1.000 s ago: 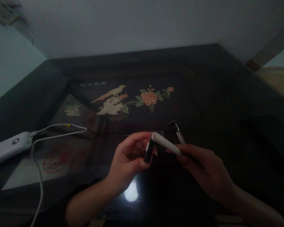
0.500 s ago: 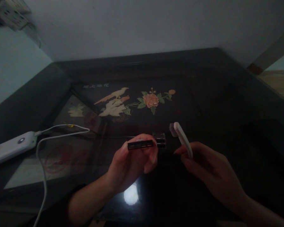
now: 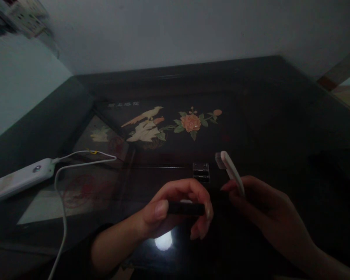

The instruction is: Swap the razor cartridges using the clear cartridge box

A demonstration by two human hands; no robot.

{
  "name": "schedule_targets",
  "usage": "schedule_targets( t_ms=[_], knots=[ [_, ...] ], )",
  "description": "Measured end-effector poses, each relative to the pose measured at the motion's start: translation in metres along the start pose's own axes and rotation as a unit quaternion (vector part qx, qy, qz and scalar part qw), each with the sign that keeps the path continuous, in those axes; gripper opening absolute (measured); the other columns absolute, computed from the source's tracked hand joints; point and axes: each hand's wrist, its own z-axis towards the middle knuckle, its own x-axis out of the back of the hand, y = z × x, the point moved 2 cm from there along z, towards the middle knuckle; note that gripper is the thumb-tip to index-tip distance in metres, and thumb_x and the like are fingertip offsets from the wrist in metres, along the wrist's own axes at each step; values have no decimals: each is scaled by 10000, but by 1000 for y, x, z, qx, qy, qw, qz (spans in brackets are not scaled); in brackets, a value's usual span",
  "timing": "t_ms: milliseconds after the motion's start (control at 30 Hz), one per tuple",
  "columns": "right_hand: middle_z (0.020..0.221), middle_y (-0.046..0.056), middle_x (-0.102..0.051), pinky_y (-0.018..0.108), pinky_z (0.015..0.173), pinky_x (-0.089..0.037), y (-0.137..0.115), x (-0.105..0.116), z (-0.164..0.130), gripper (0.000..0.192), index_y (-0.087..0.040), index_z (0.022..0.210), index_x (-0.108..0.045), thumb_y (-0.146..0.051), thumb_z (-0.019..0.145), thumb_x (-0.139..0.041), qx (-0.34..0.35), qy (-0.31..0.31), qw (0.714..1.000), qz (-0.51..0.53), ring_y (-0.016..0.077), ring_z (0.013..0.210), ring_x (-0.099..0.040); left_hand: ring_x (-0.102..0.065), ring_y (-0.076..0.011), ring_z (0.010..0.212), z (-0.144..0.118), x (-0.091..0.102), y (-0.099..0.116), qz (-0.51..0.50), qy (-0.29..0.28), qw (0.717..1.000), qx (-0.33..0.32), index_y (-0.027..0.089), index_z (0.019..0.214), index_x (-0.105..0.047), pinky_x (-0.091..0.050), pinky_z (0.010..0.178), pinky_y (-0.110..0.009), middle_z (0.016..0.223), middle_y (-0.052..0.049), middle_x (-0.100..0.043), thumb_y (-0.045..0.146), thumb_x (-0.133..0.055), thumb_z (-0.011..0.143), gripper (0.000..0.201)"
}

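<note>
Between the thumb and fingers of my left hand (image 3: 175, 210) is a thin, dark, flat piece (image 3: 185, 208), seen nearly edge-on; its exact kind I cannot make out. My right hand (image 3: 268, 210) grips the handle of a small white brush (image 3: 232, 171). The brush stands tilted, its grey bristles at the top facing left. Just beyond my left hand, a small black object with slots (image 3: 201, 172) lies on the dark glossy table (image 3: 265, 112), apart from both hands.
A white power bank (image 3: 23, 179) lies at the left with a white cable (image 3: 61, 194) looping toward the front edge. Bird and flower pictures (image 3: 169, 124) show on the tabletop. A power strip (image 3: 26, 19) is at the top left, before a grey wall (image 3: 169, 35).
My left hand has come lower and a little right, and the dark piece has turned to another side. My right hand still holds the brush. The whole view has shifted slightly.
</note>
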Motion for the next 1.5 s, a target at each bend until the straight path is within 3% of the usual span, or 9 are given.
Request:
schedule_targets(
  t_ms=[133,233,400,467,567,800,1033,1333,1500],
  knots=[
    [648,-47,-710,146,471,-519,0,0,0,57,-256,813,-669,-200,806,-662,14,3,1000,-16,109,507,-652,-455,-118,523,-1,1,-1,12,-13,1000,15,171,872,-589,-383,523,-249,647,0,-511,608,-662,718,469],
    [576,-47,-676,160,416,-485,-1,0,-1,97,-243,733,-635,-211,825,-644,38,-1,998,-45,111,456,-622,-500,-130,592,3,2,2,115,32,992,38,160,910,-591,-409,582,-257,708,-18,-557,603,-665,745,479],
    [654,-34,-725,183,455,-491,-3,-2,-3,81,-240,847,-644,-178,854,-592,140,1,984,-106,111,477,-641,-575,-158,752,9,4,3,408,126,900,86,175,947,-598,-448,683,-262,841,-19,-640,287,-711,750,253],
    [700,-31,-738,189,486,-494,-2,-3,-5,156,-244,952,-649,-143,862,-571,184,8,973,-136,106,493,-644,-592,-168,753,9,5,-2,464,129,873,77,181,955,-599,-462,675,-268,850,-16,-657,244,-720,708,282],
    [667,-46,-700,194,517,-492,-2,-4,-7,228,-252,1024,-652,-120,851,-585,218,18,961,-166,99,497,-626,-603,-167,752,6,8,-10,494,132,857,59,196,985,-596,-477,678,-270,872,-11,-670,229,-745,680,342],
    [779,-9,-704,199,571,-517,-2,-6,-8,262,-216,1047,-648,-93,851,-526,229,-1,961,-153,102,626,-673,-586,-153,716,6,6,-10,434,165,884,60,192,956,-596,-454,629,-250,814,-2,-642,281,-703,732,264],
    [846,21,-747,212,646,-562,-1,-5,-15,177,-203,1045,-677,-156,903,-582,316,4,922,-224,128,725,-713,-574,-146,704,8,4,-10,397,162,897,106,184,930,-578,-455,628,-254,819,-10,-627,330,-732,744,282],
    [802,14,-755,211,645,-570,-1,-5,-13,129,-198,980,-686,-163,911,-582,306,26,929,-206,121,677,-711,-593,-145,706,7,6,-10,371,171,906,108,184,940,-577,-455,623,-246,812,-11,-642,350,-744,746,305],
    [821,14,-740,214,626,-553,0,0,-8,152,-212,988,-675,-135,871,-615,247,41,955,-156,127,682,-706,-592,-147,725,8,4,-6,354,188,911,97,181,908,-598,-458,655,-243,797,-2,-646,309,-758,726,275]
  ],
)
